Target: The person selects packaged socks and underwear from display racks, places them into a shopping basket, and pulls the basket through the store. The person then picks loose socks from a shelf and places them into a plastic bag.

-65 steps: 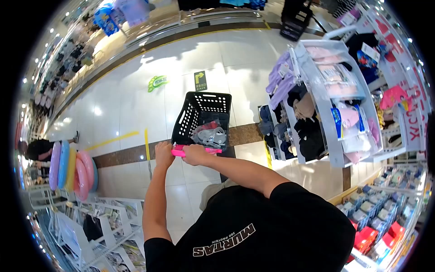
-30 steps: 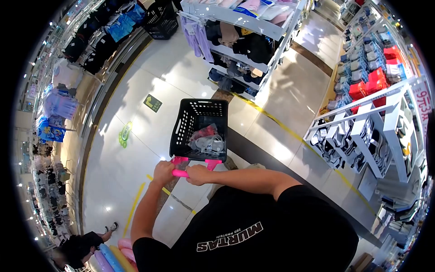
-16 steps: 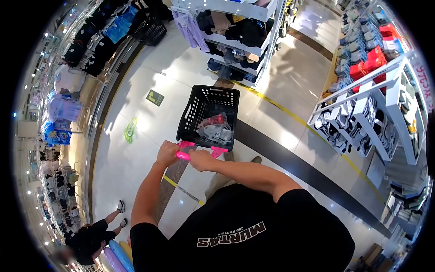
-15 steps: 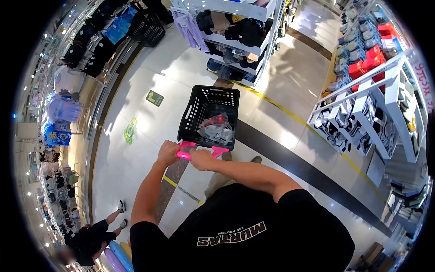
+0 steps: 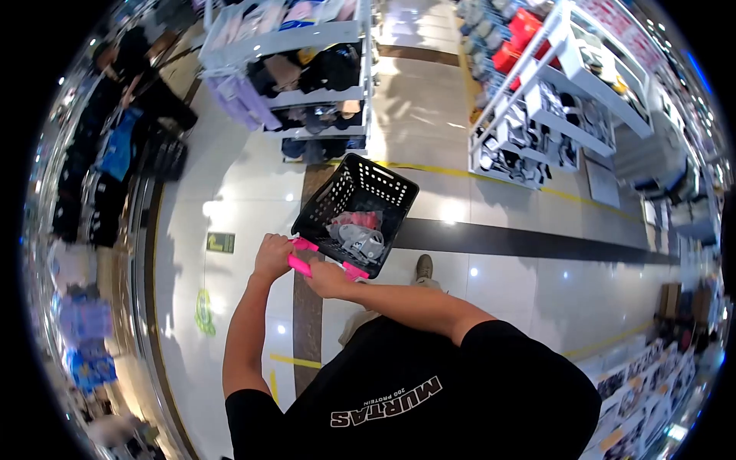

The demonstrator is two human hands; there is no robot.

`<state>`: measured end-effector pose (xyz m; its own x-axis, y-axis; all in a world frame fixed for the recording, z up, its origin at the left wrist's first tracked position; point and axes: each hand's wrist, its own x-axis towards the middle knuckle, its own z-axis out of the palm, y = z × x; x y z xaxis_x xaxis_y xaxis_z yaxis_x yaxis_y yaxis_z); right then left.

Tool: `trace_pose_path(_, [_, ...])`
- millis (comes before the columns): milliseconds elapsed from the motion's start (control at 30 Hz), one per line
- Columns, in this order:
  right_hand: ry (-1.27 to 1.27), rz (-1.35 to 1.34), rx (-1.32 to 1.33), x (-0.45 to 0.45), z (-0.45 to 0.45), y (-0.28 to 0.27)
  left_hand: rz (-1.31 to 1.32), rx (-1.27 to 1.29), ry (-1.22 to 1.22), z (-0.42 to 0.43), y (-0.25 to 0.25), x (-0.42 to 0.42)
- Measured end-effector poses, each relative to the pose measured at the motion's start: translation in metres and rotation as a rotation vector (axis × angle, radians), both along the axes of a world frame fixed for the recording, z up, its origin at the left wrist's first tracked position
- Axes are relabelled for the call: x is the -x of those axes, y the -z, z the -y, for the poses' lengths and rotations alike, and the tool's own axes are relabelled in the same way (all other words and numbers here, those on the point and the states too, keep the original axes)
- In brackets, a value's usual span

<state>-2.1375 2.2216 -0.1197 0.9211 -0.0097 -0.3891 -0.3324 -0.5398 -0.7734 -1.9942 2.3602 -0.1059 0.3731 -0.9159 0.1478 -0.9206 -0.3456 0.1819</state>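
Note:
Both hands are on the pink handle (image 5: 300,265) of a black perforated basket (image 5: 393,201). My left hand (image 5: 274,256) is wrapped round the handle's left end, and my right hand (image 5: 328,278) grips it farther right, close beside the left. The basket is turned at an angle, its open top facing me. Inside lie clear plastic packages (image 5: 360,239) with grey contents and something red behind them. The undersides of my fingers are hidden.
A white shelf unit (image 5: 284,38) with folded clothing stands ahead. To the right is a white rack (image 5: 521,142) of black-and-white goods. Clothes (image 5: 84,318) hang along the left. A person in black (image 5: 157,88) stands at upper left, near another black basket (image 5: 164,156).
The view has swung to the right, so shelves and floor signs have shifted left. The basket has turned clockwise, still held by both hands. The person at lower left has left the view.

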Motion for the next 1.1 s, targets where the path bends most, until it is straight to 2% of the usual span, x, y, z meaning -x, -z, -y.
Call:
trace_pose_path(200, [0.222, 0.118, 0.085, -0.018, 0.007, 0.005, 0.100, -0.007, 0.129, 0.040, 0.006, -0.043])
trace_pose_path(400, [0.423, 0.044, 0.105, -0.040, 0.036, -0.001, 0.049, 0.122, 0.197, 0.096, 0.014, -0.067])
trace_pose_path(600, [0.505, 0.087, 0.178, -0.039, 0.093, -0.004, 0.045, 0.136, 0.283, 0.167, 0.017, -0.075])
trace_pose_path(867, [0.433, 0.168, 0.257, -0.013, 0.189, 0.001, 0.075, 0.031, 0.242, 0.248, 0.013, -0.049])
trace_pose_path(1100, [0.320, 0.153, 0.384, 0.001, 0.303, -0.008, -0.017, -0.098, 0.135, 0.335, 0.012, -0.027])
